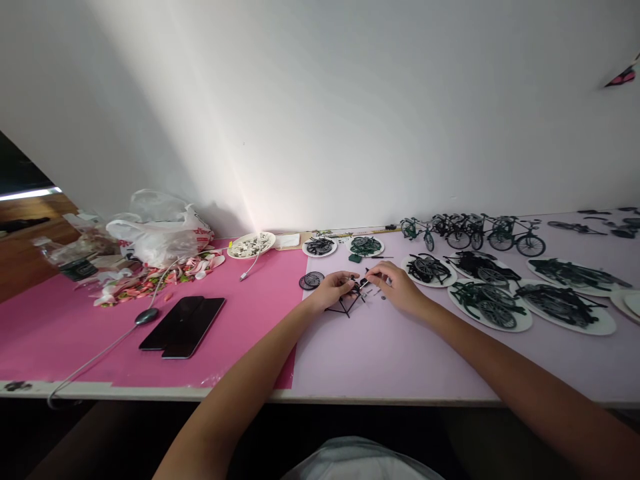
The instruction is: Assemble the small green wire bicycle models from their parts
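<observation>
Lilac tabletop (350,360): left fingers (345,287) hold dark bicycle frame (355,307), right fingers (376,271) beside it

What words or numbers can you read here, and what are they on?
None can be read clearly.
Red print on the white plastic bag: too blurred to read.
Label on the clear bottle at the left: too small and blurred to read.

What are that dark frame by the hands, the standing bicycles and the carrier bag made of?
Dark frame: probably plastic, matte thin bars; painted metal is possible. Standing bicycles: likely similar, dark with fine spokes. Carrier bag: thin plastic film, translucent and crinkled.
</observation>
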{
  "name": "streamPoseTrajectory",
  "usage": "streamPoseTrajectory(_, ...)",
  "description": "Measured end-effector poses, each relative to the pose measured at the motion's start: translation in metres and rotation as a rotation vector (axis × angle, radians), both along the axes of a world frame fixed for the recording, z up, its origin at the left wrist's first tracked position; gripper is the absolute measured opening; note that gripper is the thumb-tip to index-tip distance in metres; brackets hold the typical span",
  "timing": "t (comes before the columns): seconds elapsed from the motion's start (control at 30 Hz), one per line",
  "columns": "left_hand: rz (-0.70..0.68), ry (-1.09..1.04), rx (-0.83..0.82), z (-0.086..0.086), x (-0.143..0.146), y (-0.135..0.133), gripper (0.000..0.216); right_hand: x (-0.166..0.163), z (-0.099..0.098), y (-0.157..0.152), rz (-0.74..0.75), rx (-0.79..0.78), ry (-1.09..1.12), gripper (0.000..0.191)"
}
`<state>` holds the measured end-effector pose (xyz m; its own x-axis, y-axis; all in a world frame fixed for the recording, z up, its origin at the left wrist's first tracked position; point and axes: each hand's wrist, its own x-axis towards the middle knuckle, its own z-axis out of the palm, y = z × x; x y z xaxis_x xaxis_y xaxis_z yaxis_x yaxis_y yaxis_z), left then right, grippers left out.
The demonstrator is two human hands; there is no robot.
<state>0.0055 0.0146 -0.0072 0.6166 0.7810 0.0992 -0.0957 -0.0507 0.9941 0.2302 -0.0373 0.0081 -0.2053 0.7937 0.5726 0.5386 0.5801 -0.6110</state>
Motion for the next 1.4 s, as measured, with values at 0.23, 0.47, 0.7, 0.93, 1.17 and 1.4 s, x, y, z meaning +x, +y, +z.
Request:
streamPoseTrajectory(0.23, 0.008, 0.026, 0.005, -0.0010, -0.0013, 0.0014, 0.066, -0.0007, -0.0006, 0.0008, -0.006, 0.001, 0.010, 0.029)
streamPoseTrajectory(0.47, 0.018, 0.025, 0.004, -0.0006, -0.0027, 0.0008, 0.068, 0.0004, -0.0024, 0.0030, -0.003, 0.040, 0.041, 0.030)
streamPoseTrajectory(0.7, 0.033, 0.036, -0.009, 0.0017, -0.0016, -0.0013, 0.062, -0.0001, -0.0016, 0.0016, -0.009, 0.055, 0.056, 0.032)
streamPoseTrajectory(0.93, 0.036, 0.028, -0.022, 0.0046, -0.0018, -0.0035, 0.063, -0.0017, 0.0001, -0.0012, -0.025, 0.016, 0.074, 0.034)
streamPoseTrajectory(1.17, 0.045, 0.029, -0.034, 0.0038, -0.0012, -0.0027, 0.061, -0.0014, -0.0002, 0.0004, -0.016, 0.037, 0.084, 0.035)
streamPoseTrajectory(1.4, 0.052, 0.027, -0.037, 0.0061, -0.0024, -0.0061, 0.063, 0.0007, -0.0026, 0.0004, -0.022, -0.046, 0.090, 0.028)
